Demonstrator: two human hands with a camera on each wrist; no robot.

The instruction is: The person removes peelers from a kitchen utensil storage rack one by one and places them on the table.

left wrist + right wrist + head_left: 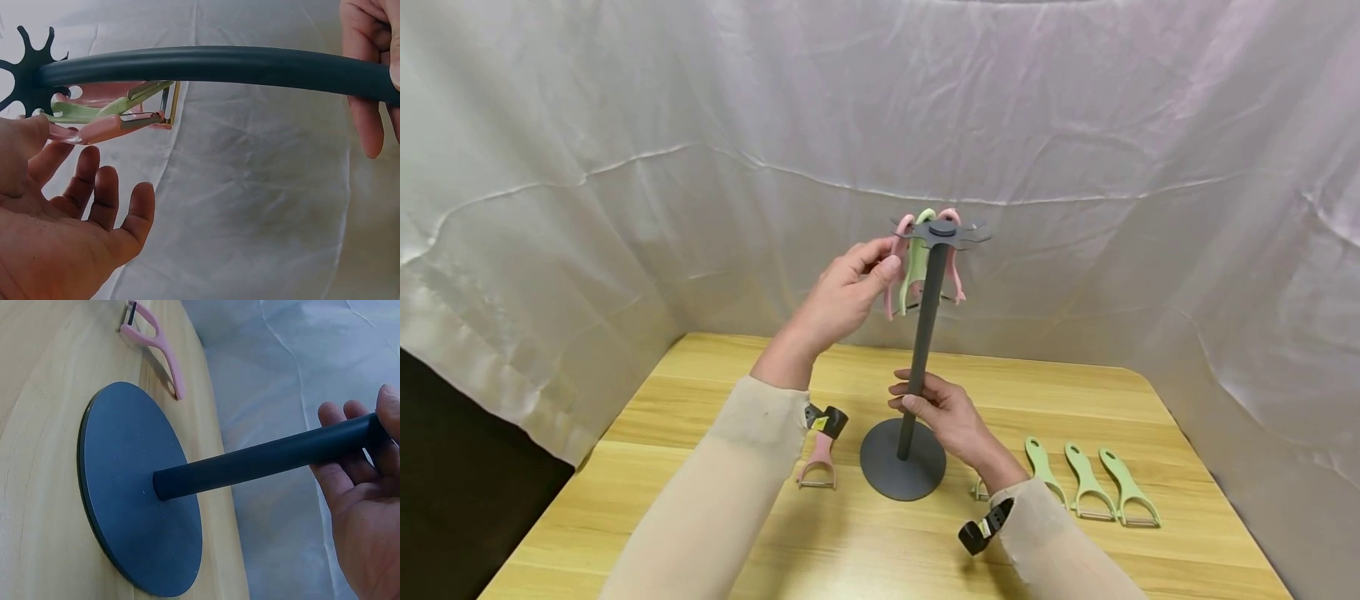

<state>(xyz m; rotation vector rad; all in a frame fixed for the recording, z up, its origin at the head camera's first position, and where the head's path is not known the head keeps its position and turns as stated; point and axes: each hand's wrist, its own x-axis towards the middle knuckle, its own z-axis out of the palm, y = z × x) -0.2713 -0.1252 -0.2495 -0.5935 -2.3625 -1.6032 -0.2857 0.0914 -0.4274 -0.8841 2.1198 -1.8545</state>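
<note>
A dark grey stand [929,308] with a round base and a hooked top rises upright from the table. My left hand [844,292] is up at its top, where thumb and index finger pinch a pink peeler [889,300] near its handle end, at a hook; the other fingers are loosely spread in the left wrist view. Just beside it hangs a green peeler [914,268], and a second pink peeler [953,275] hangs behind the pole. Lower down, my right hand [957,421] holds the pole, thumb on one side and fingers around the other.
On the wooden table [700,433], a pink peeler [822,454] lies left of the base, its handle partly hidden by the left wrist camera [829,422]. Several green peelers [1084,477] lie to the right, some partly behind the right forearm. Pale curtains [775,100] surround the table.
</note>
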